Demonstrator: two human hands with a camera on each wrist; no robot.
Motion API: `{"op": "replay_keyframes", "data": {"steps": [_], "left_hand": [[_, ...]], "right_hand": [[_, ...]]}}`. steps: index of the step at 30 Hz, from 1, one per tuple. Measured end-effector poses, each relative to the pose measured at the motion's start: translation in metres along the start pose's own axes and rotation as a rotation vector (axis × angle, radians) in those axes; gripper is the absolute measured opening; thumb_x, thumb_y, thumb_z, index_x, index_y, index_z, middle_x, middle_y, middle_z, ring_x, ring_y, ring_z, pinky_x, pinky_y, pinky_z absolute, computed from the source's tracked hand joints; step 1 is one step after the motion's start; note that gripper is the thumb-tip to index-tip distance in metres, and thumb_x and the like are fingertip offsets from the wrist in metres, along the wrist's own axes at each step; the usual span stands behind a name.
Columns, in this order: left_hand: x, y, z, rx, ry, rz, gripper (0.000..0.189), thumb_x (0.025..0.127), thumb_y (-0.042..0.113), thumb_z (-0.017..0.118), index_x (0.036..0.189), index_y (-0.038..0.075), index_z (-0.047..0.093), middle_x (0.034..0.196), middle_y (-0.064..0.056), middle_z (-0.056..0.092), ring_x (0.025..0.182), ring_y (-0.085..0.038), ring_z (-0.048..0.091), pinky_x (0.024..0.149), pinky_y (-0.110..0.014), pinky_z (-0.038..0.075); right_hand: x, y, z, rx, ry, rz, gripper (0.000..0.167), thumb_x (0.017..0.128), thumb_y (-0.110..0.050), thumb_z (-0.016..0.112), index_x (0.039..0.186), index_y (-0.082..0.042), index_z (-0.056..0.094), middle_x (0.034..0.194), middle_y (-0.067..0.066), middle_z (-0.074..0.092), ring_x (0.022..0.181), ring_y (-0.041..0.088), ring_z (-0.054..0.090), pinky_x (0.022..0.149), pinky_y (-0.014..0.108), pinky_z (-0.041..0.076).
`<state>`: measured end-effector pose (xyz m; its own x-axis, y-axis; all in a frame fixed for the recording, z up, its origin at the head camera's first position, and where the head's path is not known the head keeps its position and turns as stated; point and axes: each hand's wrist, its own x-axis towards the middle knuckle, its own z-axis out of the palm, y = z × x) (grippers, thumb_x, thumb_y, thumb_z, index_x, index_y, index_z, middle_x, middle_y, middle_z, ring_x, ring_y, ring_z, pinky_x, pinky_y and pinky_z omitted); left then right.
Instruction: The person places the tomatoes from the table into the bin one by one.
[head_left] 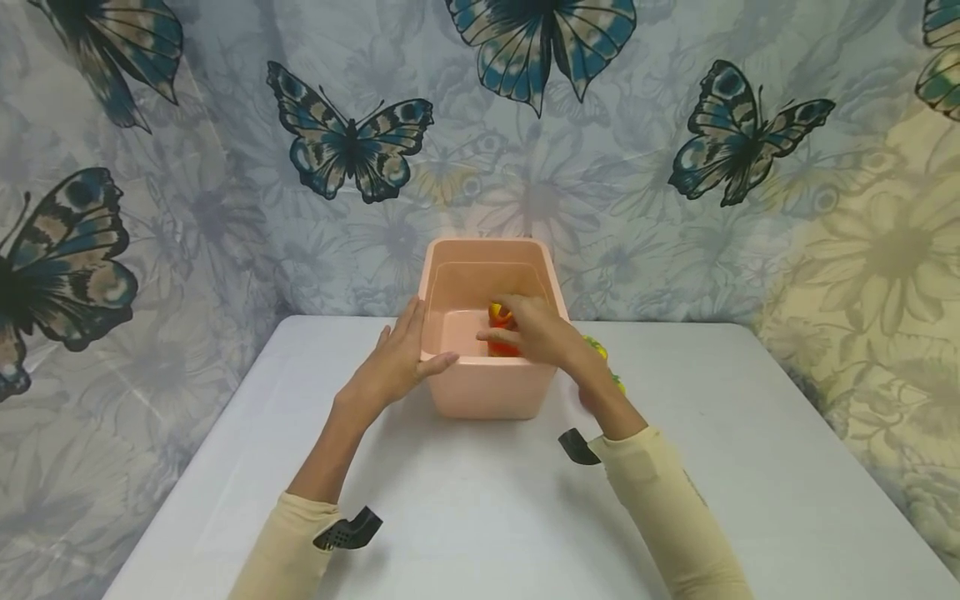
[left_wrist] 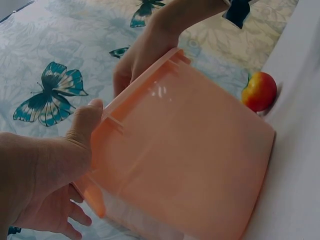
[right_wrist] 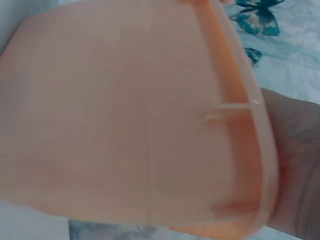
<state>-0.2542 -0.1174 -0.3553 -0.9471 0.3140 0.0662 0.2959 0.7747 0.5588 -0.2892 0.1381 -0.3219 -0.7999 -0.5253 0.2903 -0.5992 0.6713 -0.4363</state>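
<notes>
A peach-coloured plastic bin (head_left: 491, 390) stands on the white table. My left hand (head_left: 393, 358) rests against its left side, fingers straight and thumb over the near rim. In the left wrist view that thumb touches the rim. My right hand (head_left: 536, 329) reaches over the right rim into the bin. Its thumb and fingers are around a red and yellow thing (head_left: 497, 315); whether they hold it is unclear. More red (head_left: 502, 349) shows below the thumb. Outside the bin lies a red and yellow fruit with a green top (left_wrist: 260, 92).
Yellow-green tops (head_left: 597, 347) show on the table right of the bin, partly behind my right forearm. The white table (head_left: 465, 517) ends at a butterfly-patterned backdrop (head_left: 360, 242). A black wrist device (head_left: 579, 447) sticks out from my right sleeve.
</notes>
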Motion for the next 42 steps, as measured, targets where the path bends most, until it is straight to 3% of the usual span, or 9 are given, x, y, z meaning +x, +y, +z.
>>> {"op": "replay_keyframes", "data": {"steps": [5,9,12,20,27,32,37,42], "left_hand": [[0.001,0.002,-0.003,-0.006,0.013,0.002,0.111,0.098,0.066,0.059,0.168,0.007,-0.004,0.178,-0.011,-0.004,0.166,-0.031,0.007,0.132,-0.063,0.007],[0.000,0.002,-0.003,-0.015,0.025,0.004,0.112,0.097,0.068,0.059,0.169,0.008,-0.002,0.179,-0.011,-0.003,0.166,-0.032,0.010,0.132,-0.064,0.007],[-0.003,0.000,0.000,-0.017,0.013,-0.006,0.112,0.097,0.068,0.059,0.169,0.008,-0.003,0.179,-0.011,-0.004,0.166,-0.032,0.009,0.132,-0.064,0.007],[-0.006,-0.002,0.001,-0.018,0.009,-0.010,0.113,0.097,0.069,0.058,0.168,0.007,-0.004,0.178,-0.011,-0.004,0.166,-0.032,0.007,0.132,-0.064,0.007],[-0.005,-0.002,-0.001,-0.004,-0.001,-0.012,0.112,0.098,0.067,0.057,0.168,0.006,-0.005,0.178,-0.012,-0.006,0.166,-0.032,0.006,0.132,-0.064,0.006],[-0.005,-0.003,0.000,-0.012,0.002,-0.009,0.113,0.097,0.069,0.058,0.168,0.007,-0.005,0.178,-0.012,-0.006,0.166,-0.033,0.007,0.132,-0.065,0.006],[-0.004,-0.003,0.001,-0.019,-0.006,-0.006,0.114,0.097,0.071,0.057,0.168,0.008,-0.006,0.178,-0.010,-0.007,0.166,-0.033,0.007,0.132,-0.064,0.006],[-0.001,0.000,0.000,-0.025,0.002,-0.001,0.113,0.097,0.070,0.057,0.168,0.008,-0.006,0.179,-0.010,-0.006,0.166,-0.032,0.007,0.132,-0.064,0.006]], "right_hand": [[-0.018,-0.004,-0.020,0.083,0.120,0.044,0.035,0.100,-0.025,0.072,0.127,-0.002,0.066,0.115,0.015,0.073,0.102,0.032,0.073,0.092,0.048,0.063],[-0.039,0.001,-0.037,0.059,0.239,0.118,0.040,0.104,-0.024,0.067,0.136,0.000,0.062,0.115,0.019,0.071,0.100,0.034,0.070,0.089,0.050,0.063],[-0.053,0.008,-0.046,0.029,0.254,0.180,0.044,0.105,-0.026,0.064,0.140,0.000,0.060,0.114,0.021,0.071,0.099,0.035,0.070,0.087,0.052,0.063],[-0.075,0.026,-0.059,-0.037,0.107,0.336,0.053,0.105,-0.032,0.063,0.148,-0.004,0.052,0.117,0.023,0.071,0.101,0.037,0.070,0.081,0.048,0.065],[-0.090,0.045,-0.056,-0.096,-0.042,0.450,0.065,0.104,-0.041,0.063,0.150,0.004,0.048,0.116,0.028,0.069,0.091,0.035,0.069,0.074,0.044,0.062],[-0.102,0.061,-0.050,-0.107,-0.126,0.475,0.068,0.103,-0.040,0.063,0.149,0.007,0.046,0.118,0.031,0.068,0.092,0.036,0.070,0.075,0.047,0.063],[-0.110,0.072,-0.049,-0.119,-0.187,0.486,0.069,0.102,-0.033,0.065,0.148,0.014,0.044,0.121,0.036,0.067,0.100,0.042,0.069,0.083,0.053,0.064],[-0.114,0.079,-0.050,-0.123,-0.235,0.516,0.075,0.103,-0.038,0.063,0.150,0.015,0.040,0.128,0.037,0.064,0.110,0.047,0.067,0.091,0.058,0.061]]}}
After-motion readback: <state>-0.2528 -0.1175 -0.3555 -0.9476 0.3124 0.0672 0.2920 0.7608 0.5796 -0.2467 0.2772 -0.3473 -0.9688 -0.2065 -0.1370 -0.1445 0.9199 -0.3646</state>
